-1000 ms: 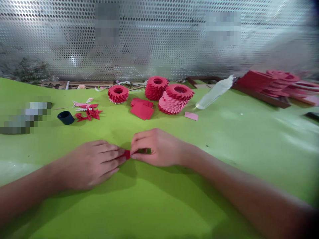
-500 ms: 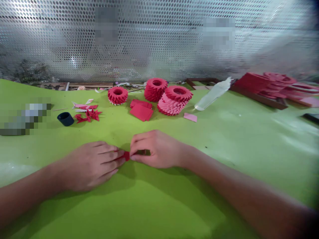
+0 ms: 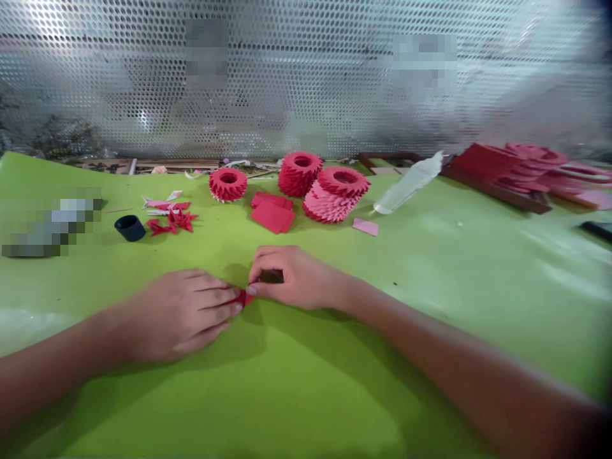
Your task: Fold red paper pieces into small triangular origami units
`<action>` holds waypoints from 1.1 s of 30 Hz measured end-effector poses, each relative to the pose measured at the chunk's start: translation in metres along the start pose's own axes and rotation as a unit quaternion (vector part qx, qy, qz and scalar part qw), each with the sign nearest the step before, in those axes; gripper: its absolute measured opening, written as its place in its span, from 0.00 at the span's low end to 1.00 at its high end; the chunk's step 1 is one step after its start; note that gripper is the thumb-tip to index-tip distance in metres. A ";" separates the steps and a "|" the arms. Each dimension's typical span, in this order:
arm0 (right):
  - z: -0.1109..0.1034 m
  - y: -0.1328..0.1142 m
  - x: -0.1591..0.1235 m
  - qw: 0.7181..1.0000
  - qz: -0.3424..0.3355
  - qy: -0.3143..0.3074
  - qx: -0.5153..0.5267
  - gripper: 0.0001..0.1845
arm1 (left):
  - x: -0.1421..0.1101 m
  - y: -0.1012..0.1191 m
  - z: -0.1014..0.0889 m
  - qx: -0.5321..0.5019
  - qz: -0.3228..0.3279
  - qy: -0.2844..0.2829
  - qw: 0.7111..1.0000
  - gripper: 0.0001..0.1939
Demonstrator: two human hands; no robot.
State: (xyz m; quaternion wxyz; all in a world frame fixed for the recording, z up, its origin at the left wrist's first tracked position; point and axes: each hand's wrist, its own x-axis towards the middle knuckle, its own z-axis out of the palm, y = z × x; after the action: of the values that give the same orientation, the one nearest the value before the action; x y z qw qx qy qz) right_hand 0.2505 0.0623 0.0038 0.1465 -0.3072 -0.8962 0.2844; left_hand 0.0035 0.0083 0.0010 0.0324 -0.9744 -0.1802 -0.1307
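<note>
A small piece of red paper (image 3: pixel 247 298) lies on the green tabletop (image 3: pixel 268 401), just in front of the person, and only a little of it shows between the two hands. The left hand (image 3: pixel 179 313) is laid over its left part, palm down, fingers stretched out and close together, the fingertips pressing on it. From the other side, the right hand (image 3: pixel 294 278) pinches the paper's right end between thumb and forefinger, the two curled so that a gap shows between them. Farther off, beyond the hands, sits a little pile of flat red sheets (image 3: pixel 272 217). Around that I can see three spiky paper rings: a low red ring (image 3: pixel 228 185) to the left, a taller red ring (image 3: pixel 300 175) behind, and a pink ring with a red top (image 3: pixel 333 203) leaning beside it. A pink slip (image 3: pixel 366 227) lies near the last, with a translucent bottle (image 3: pixel 408 185) on its side farther right. Over to the left, folded paper pieces (image 3: pixel 178 221) in red, pink and white rest beside a dark, short tube (image 3: pixel 129 228). At the far right, a brown tray (image 3: pixel 502 190) carries stacked red paper (image 3: pixel 502 162). A perforated metal panel (image 3: pixel 296 76) stands behind everything.
</note>
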 end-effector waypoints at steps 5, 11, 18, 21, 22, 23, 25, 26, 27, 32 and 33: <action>0.001 0.000 0.002 1.000 0.013 -0.005 -0.010 0.09 | -0.001 -0.001 0.001 -0.031 -0.018 0.001 0.999 0.17; 0.001 0.000 0.003 1.000 0.021 -0.005 -0.007 0.08 | -0.002 -0.002 0.004 -0.041 -0.039 0.010 0.998 0.18; 0.001 0.000 0.004 1.000 0.025 -0.011 -0.006 0.09 | 0.001 0.000 0.001 -0.028 -0.034 -0.035 0.998 0.18; 0.001 -0.001 0.004 1.000 0.022 -0.013 -0.013 0.09 | 0.002 0.002 0.000 -0.030 -0.040 -0.047 0.998 0.18; 0.001 -0.002 0.004 1.000 0.020 -0.014 -0.016 0.09 | 0.002 0.002 0.000 -0.029 -0.042 -0.047 0.998 0.18; 0.001 -0.002 0.004 1.000 0.018 -0.015 -0.018 0.08 | 0.002 0.003 0.000 -0.028 -0.043 -0.046 0.998 0.18; 0.001 -0.003 0.004 0.999 0.017 -0.016 -0.022 0.08 | 0.002 0.004 0.001 -0.027 -0.045 -0.045 0.998 0.18; 0.001 -0.003 0.004 0.999 0.018 -0.015 -0.023 0.08 | 0.002 0.004 0.001 -0.026 -0.047 -0.045 0.998 0.18; 0.001 -0.003 0.003 0.999 0.018 -0.014 -0.023 0.08 | 0.002 0.004 0.001 -0.025 -0.050 -0.045 0.997 0.18; 0.002 -0.003 0.000 0.999 0.011 -0.001 -0.050 0.10 | 0.002 0.005 0.001 -0.019 -0.057 -0.052 0.997 0.18; 0.002 -0.004 -0.001 0.998 0.009 0.001 -0.058 0.10 | 0.002 0.005 0.001 -0.017 -0.054 -0.053 0.997 0.18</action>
State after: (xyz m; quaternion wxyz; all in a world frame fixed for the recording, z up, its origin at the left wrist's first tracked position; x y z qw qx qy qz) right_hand 0.2487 0.0581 0.0039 0.1264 -0.3237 -0.9084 0.2326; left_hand 0.0074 0.0047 0.0008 -0.0013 -0.9691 -0.2320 -0.0840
